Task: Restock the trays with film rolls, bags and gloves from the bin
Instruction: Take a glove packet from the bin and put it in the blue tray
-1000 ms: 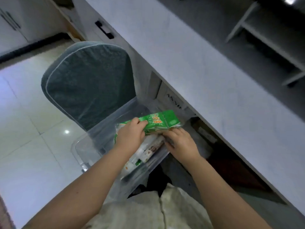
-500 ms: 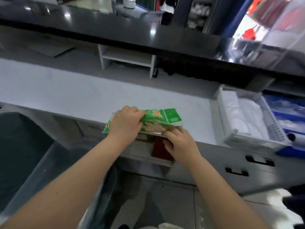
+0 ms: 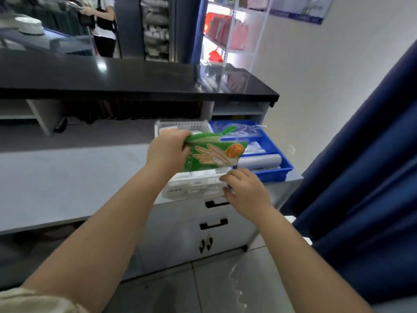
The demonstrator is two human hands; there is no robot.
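My right hand (image 3: 244, 192) is nearest, by the bench's (image 3: 74, 179) front edge at its right end, fingers (image 3: 228, 177) loosely curled and holding nothing. Just past it my left hand (image 3: 165, 151) has its fingers closed on the left end of a green glove pack (image 3: 214, 154), which hangs tilted in the air over the white tray (image 3: 191, 190). That tray sits at the bench's right end. The blue tray (image 3: 274, 152) stands touching its right side, at the bench's right edge, with clear film rolls (image 3: 259, 160) and bags (image 3: 239, 129) inside.
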